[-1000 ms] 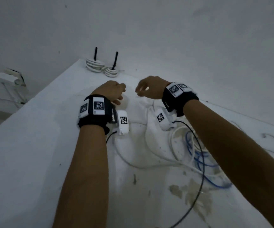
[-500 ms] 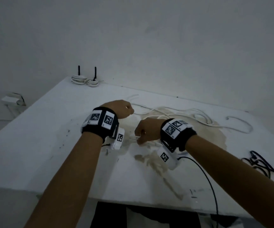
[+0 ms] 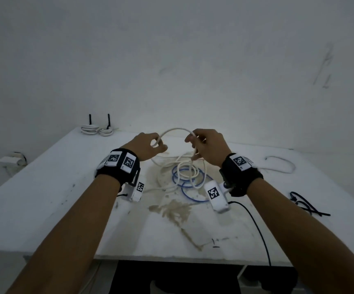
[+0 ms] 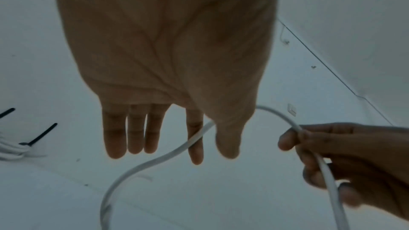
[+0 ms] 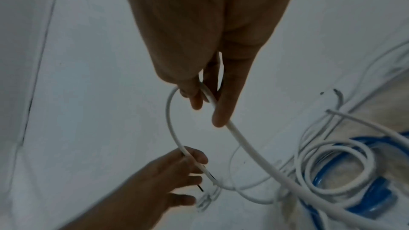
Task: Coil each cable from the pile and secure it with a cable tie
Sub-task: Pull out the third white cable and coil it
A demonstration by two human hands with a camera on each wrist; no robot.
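A white cable (image 3: 175, 129) arcs in the air between both hands above the table. My left hand (image 3: 158, 145) pinches it between thumb and index finger near its clear plug end (image 5: 208, 197). My right hand (image 3: 191, 143) pinches the same cable between thumb and fingers (image 5: 223, 111), and from there it drops to the pile. The pile (image 3: 184, 166) of loose white loops lies on the table under the hands, on top of a blue cable (image 3: 193, 184). In the left wrist view the cable (image 4: 155, 160) runs between thumb and index finger across to the right hand (image 4: 343, 155).
Two coiled white cables with upright black ties (image 3: 91, 129) (image 3: 106, 131) sit at the far left corner. Loose black cable ties (image 3: 305, 205) lie at the right, another white cable (image 3: 282, 164) beyond them. The stained table (image 3: 44, 198) meets the wall behind.
Both hands have come up from the table surface with the white cable and moved apart, so it now arcs between them. The head view has shifted as well.
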